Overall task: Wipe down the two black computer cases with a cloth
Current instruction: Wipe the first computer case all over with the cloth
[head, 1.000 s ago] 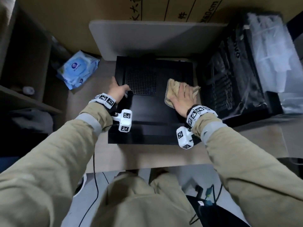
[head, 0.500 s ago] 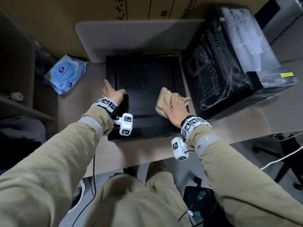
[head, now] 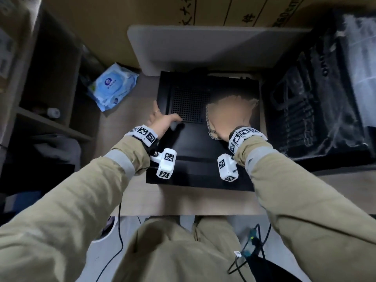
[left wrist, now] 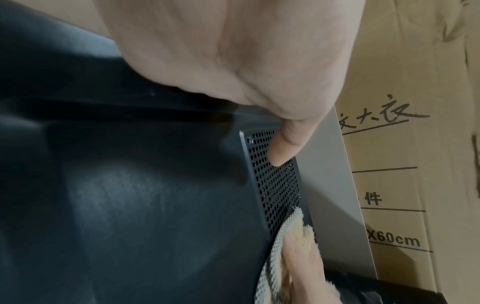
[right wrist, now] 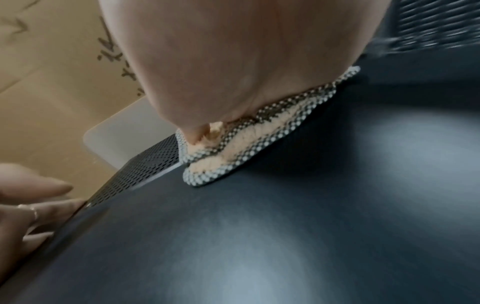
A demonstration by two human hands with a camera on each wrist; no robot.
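Observation:
A black computer case [head: 201, 151] lies flat on the desk, with a vent grille [head: 189, 104] at its back left. My right hand [head: 230, 115], blurred by motion, presses flat on a tan cloth [head: 211, 121] with a checked mesh edge, on the case's back right. The right wrist view shows the palm [right wrist: 233, 51] bearing on the cloth [right wrist: 246, 148]. At the case's left edge my left hand [head: 162, 123] has its thumb [left wrist: 285, 144] on the grille and straight fingers [right wrist: 39, 207] against the side. A second black case [head: 315, 98], in clear plastic, stands to the right.
A blue wet-wipe pack [head: 112, 86] lies on the desk at the back left. A grey board [head: 203, 49] leans on a cardboard box [head: 142, 13] behind the case. Dark shelves [head: 50, 123] stand at the left. Cables [head: 250, 253] hang below the desk's front edge [head: 193, 202].
My right hand drew the cloth toward me, then pushed it back toward the far end of the case's top. My left hand stayed at the left edge.

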